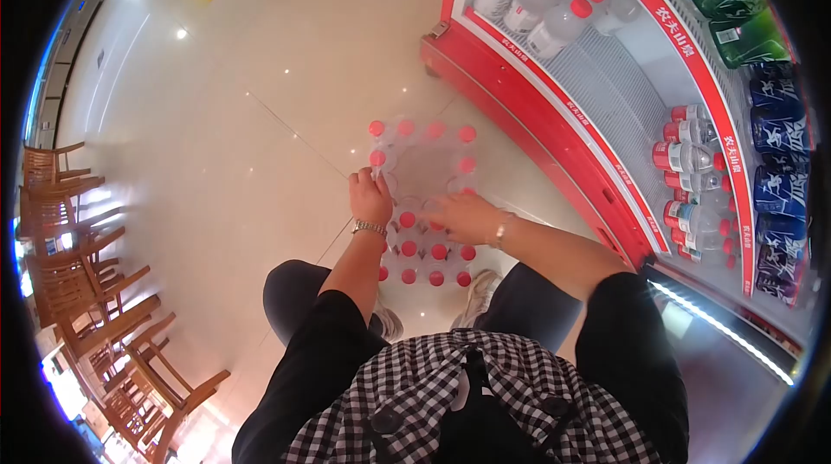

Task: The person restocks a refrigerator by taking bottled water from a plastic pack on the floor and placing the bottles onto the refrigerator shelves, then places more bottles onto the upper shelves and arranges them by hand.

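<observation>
A pack of clear bottles with red caps (439,252) stands upright on the floor between my feet. Clear plastic wrap (424,165) shows around and across the pack, and the middle of its far half has no caps showing. At the pack's left edge, my left hand (370,197) has its fingers bent closed on the wrap. My right hand (467,218) reaches over the pack from the right, palm down, close to the caps. Its fingertips are blurred, so whether they grip anything cannot be made out.
An open red drinks fridge (519,109) stands to the right. Clear bottles (554,27) fill its far shelf end, and more bottles lie on their sides (688,157) nearer me. Green packs (736,22) and blue packs (779,170) sit beyond. Wooden chairs (86,248) line the left.
</observation>
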The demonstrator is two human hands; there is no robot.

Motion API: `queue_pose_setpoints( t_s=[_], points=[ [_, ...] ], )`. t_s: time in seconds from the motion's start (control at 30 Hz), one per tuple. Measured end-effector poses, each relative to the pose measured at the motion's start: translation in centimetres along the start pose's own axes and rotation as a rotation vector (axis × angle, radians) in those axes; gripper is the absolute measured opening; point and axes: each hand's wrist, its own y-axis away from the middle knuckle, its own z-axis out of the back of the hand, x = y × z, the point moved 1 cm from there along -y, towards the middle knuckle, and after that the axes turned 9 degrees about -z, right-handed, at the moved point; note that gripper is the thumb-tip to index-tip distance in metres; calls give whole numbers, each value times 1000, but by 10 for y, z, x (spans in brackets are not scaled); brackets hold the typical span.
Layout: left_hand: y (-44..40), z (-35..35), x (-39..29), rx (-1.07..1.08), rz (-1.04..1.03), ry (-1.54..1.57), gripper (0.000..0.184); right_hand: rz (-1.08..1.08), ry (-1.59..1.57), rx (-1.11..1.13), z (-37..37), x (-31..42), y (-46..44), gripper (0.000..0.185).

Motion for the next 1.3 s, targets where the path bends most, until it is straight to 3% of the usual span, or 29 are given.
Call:
queue_pose_setpoints(
  t_s=[0.1,0.23,0.33,0.47,0.63,0.7,0.77,0.83,0.9,0.97,1.13,1.3],
  points=[
    [0,2,4,-9,0,-24,25,27,81,-77,-69,-12,-41,50],
    [1,-6,9,-12,-26,-30,27,165,136,-312,-71,-2,-47,37],
    [3,-5,8,28,-14,-16,26,123,130,-69,-47,6,-44,26],
    [2,-6,11,23,-29,20,28,156,175,-136,-56,-3,-53,18],
    [1,-3,9,12,-59,12,26,137,170,-198,18,19,-3,19],
    [1,-2,9,30,-48,50,27,9,-11,-108,84,35,43,21],
    [0,-2,10,25,-48,44,27,75,-6,-312,98,28,84,24],
    [1,-4,11,4,-60,-3,28,66,152,-348,126,24,130,26],
    [0,-2,7,14,-37,7,28,-217,-51,-300,151,29,172,26],
    [0,-2,6,15,-26,17,27,-95,391,-567,167,33,205,23],
    [0,-3,6,3,-34,22,27,-642,679,-318,184,6,271,32],
    [0,-3,7,18,-37,29,27,-975,587,-466,186,-48,320,36]
  ],
)
